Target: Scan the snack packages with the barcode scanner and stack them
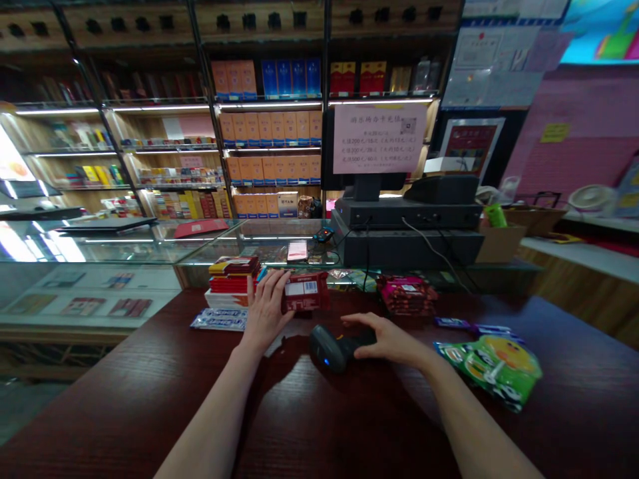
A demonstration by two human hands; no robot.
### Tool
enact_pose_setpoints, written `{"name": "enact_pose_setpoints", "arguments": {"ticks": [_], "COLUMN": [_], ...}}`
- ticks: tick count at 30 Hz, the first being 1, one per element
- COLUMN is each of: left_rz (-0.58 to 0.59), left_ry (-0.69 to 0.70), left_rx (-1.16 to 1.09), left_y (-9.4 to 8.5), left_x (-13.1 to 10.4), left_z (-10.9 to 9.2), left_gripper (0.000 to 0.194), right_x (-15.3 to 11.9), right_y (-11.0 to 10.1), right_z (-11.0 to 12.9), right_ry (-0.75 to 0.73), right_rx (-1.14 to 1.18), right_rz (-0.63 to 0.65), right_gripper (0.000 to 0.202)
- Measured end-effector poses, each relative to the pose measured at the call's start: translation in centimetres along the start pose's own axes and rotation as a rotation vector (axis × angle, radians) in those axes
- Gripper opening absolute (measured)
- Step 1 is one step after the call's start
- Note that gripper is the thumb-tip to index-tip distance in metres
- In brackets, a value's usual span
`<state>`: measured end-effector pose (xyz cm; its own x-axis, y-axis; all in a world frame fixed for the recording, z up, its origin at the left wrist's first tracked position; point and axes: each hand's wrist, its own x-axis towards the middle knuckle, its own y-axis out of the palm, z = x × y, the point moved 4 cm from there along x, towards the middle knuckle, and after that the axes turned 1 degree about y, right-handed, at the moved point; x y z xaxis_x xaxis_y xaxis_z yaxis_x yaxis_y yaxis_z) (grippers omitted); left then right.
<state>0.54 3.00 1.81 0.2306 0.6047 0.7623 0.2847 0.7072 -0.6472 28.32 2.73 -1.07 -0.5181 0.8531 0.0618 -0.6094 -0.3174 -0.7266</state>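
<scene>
My left hand (268, 309) holds the left end of a dark red snack packet (305, 293), its thumb low and its fingers at the upper side. A white label with a barcode faces me. Beside the hand stands a stack of red and yellow packets (232, 274), with blue-and-white packets (218, 319) lying in front of it. My right hand (387, 336) is curved loosely around the handle of a black barcode scanner (328, 348). The scanner's head points left, low over the wooden counter (299, 426), and a blue light glows on it.
Dark red packets (407, 295) are piled behind my right hand. A green snack bag (499, 369) and purple-wrapped bars (452, 322) lie to the right. A cash register (404, 226) and a phone-like lit screen (298, 250) stand on the glass counter. Stocked shelves (272, 151) line the back.
</scene>
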Motion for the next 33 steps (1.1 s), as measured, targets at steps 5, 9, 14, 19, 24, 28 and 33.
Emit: {"name": "enact_pose_setpoints", "arguments": {"ticks": [5,9,14,19,24,28,33], "left_rz": [0.000,0.006,0.012,-0.012,-0.018,0.000,0.018], "left_ry": [-0.017,-0.035,-0.045,-0.051,-0.064,-0.071,-0.082], "left_rx": [-0.007,-0.012,-0.014,-0.010,-0.008,0.004,0.025], "left_y": [0.0,0.1,0.1,-0.1,-0.1,-0.2,-0.1], "left_x": [0.0,-0.2,-0.2,-0.2,-0.2,-0.3,-0.4], "left_z": [0.5,0.7,0.7,0.8,0.9,0.9,1.1], "left_gripper": [0.080,0.079,0.080,0.080,0.080,0.081,0.083], "right_x": [0.2,0.4,0.6,0.6,0.6,0.4,-0.1], "right_y": [1.3,2.1,2.3,1.8,0.6,-0.3,-1.1], "right_z": [0.6,1.1,1.0,0.9,0.8,1.0,1.9], "right_ry": [-0.018,-0.057,-0.107,-0.111,-0.119,-0.113,-0.099], "right_rx": [-0.203,-0.251,-0.223,-0.195,-0.156,-0.099,0.003], "right_rz": [0.057,0.074,0.045,0.002,-0.055,-0.091,-0.127], "right_gripper": [0.081,0.072,0.060,0.054,0.050,0.050,0.048]}}
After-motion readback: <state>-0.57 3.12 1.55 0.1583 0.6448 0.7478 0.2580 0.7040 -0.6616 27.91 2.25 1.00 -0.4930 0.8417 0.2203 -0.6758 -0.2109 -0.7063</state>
